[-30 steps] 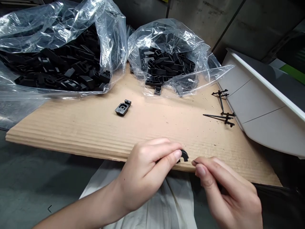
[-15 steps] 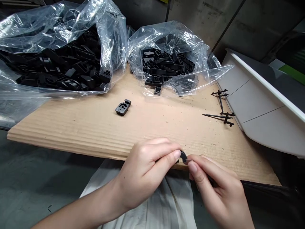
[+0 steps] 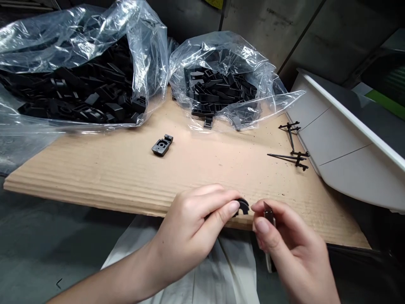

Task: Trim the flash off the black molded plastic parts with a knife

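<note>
Between the thumb and fingers of my left hand (image 3: 199, 223) is a small curved black plastic part (image 3: 243, 205), pinched near the front edge of the cardboard (image 3: 190, 169). My right hand (image 3: 291, 245) is closed around a utility knife (image 3: 269, 217), with its short pointed blade facing up. A small gap separates the knife from the curved part. Much of the part is hidden behind my left fingers. Farther back on the cardboard lies a black rectangular plastic piece (image 3: 162, 145) with a round hole.
Two clear plastic bags, a large one (image 3: 148, 55) at left and a smaller one (image 3: 268, 63) at centre back, hold many black parts. Thin black sprues (image 3: 297, 157) lie beside a white tray (image 3: 335, 139) at right. Small dark crumbs dot the cardboard.
My right hand has drawn slightly right, away from the curved part, and the knife blade has turned from pointing at it to pointing upward. My left hand keeps its pinch.
</note>
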